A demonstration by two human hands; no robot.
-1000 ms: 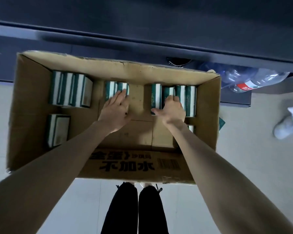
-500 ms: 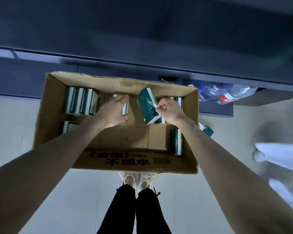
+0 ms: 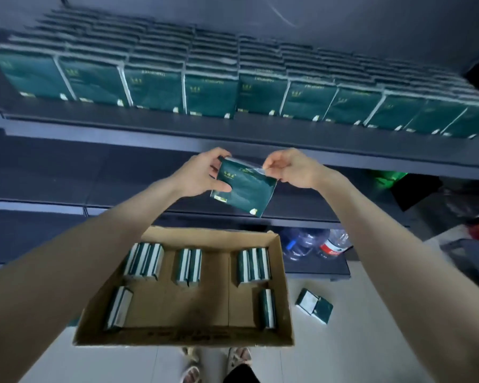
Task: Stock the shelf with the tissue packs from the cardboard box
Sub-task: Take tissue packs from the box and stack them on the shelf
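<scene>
I record one green tissue pack (image 3: 242, 189) held in mid-air at centre frame, above the cardboard box (image 3: 183, 338) and below the front lip of the shelf (image 3: 233, 134). The left hand (image 3: 199, 174) grips its upper left corner, thumb laid across the front face, fingers curled behind. The right hand (image 3: 291, 168) pinches the clear wrapper flap at the upper right corner; its other fingers are curled. The pack hangs tilted, lower corner pointing down and right.

Across the upper frame the shelf carries stocked packs (image 3: 210, 98), upright and side by side in a front row from edge to edge, with more rows behind. The box sits on the floor (image 3: 343, 341), lower centre. Remaining packs (image 3: 188, 268) stand on edge in three clusters along its far wall, with one single near each front corner. The left forearm hides the box's left wall. Right of the box a loose pack (image 3: 314, 305) lies on the floor. Plastic bottles (image 3: 315, 246) lie on a low dark ledge behind it. Feet (image 3: 216, 363) show at the bottom edge.
</scene>
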